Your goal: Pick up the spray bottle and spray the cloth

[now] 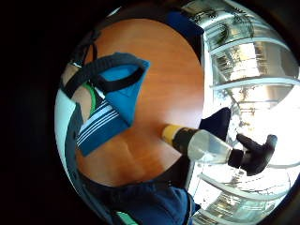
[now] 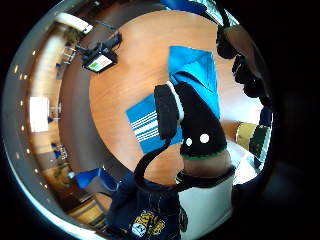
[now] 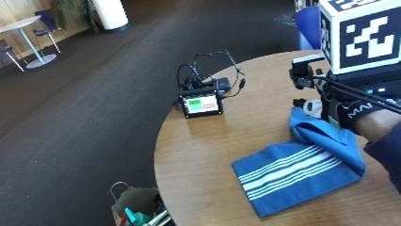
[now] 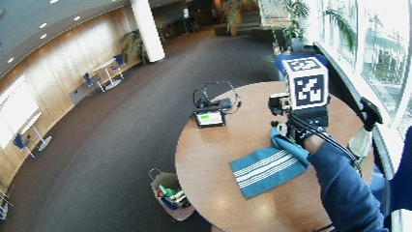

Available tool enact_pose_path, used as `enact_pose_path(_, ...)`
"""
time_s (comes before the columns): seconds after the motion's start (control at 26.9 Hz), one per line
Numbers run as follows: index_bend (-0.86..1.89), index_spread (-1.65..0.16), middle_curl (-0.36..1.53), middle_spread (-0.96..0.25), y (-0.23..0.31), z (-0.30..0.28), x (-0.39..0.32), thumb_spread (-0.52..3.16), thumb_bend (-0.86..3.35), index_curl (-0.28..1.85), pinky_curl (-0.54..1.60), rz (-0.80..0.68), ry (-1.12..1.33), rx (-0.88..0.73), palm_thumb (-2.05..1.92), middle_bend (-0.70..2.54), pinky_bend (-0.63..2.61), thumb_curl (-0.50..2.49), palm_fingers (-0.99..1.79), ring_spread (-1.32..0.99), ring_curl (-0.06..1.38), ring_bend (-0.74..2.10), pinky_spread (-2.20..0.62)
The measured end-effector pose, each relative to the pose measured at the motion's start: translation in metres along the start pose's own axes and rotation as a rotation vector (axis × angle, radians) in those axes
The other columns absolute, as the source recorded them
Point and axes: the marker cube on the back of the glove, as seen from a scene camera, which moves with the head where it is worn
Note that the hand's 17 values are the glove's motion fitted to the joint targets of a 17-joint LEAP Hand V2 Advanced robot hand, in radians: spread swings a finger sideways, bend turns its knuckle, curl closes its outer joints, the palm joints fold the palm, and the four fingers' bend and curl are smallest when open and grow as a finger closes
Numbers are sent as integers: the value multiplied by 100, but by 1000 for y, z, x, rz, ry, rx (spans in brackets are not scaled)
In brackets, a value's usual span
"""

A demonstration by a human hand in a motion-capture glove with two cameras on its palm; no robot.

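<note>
Round wooden desk (image 3: 206, 155): holds a blue cloth with white stripes (image 3: 294, 176), lying toward the person's edge, one end folded up in a loose peak.

Right hand (image 3: 351, 110), black glove: raised above the folded end of the cloth, holding nothing; whether its fingers are straight or curled cannot be told from any view.

Spray bottle (image 4: 362, 135), clear body, black trigger head: upright near the window-side edge of the desk, well apart from the hand and apart from the cloth.

Small device with a lit screen and cables (image 3: 202, 100): near the far edge of the desk.

Bag (image 3: 134, 205): on the dark carpeted floor beside the desk.
</note>
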Motion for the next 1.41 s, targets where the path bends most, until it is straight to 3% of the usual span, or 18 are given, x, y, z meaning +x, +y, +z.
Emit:
enact_pose_path(0.26,10,-22,21,-3,-7,0,0,84,29,12,21,-2,17,19,42,42,47,11,111,-13,24,60,-12)
enact_pose_path(0.56,9,-26,28,-4,10,-15,-2,111,28,16,27,-26,25,51,44,42,47,16,110,-15,31,60,-15)
enact_pose_path(0.74,16,-26,32,-5,36,-51,-3,115,21,20,25,-99,33,270,38,45,28,17,98,-15,32,57,-3)
enact_pose_path(0.82,20,-28,31,-5,47,-70,3,114,15,23,24,-128,18,383,33,40,23,17,87,-13,32,51,5)
enact_pose_path(0.96,15,-34,26,1,60,-96,37,101,1,26,33,-122,-26,482,16,15,46,16,27,0,29,26,18)
enact_pose_path(1.08,14,-36,21,5,58,-91,72,95,-2,25,37,-87,-85,474,15,6,64,17,0,6,23,11,26)
enact_pose_path(1.19,12,-38,19,8,47,-70,96,92,-2,22,37,-87,-212,395,15,9,72,19,-5,10,17,14,30)
enact_pose_path(1.34,0,-39,21,11,19,-24,105,91,0,16,35,-181,-548,230,21,20,72,22,4,13,21,34,33)
enact_pose_path(1.41,-13,-40,28,8,1,-2,98,93,5,9,31,-254,-753,202,33,43,57,24,28,10,26,59,32)
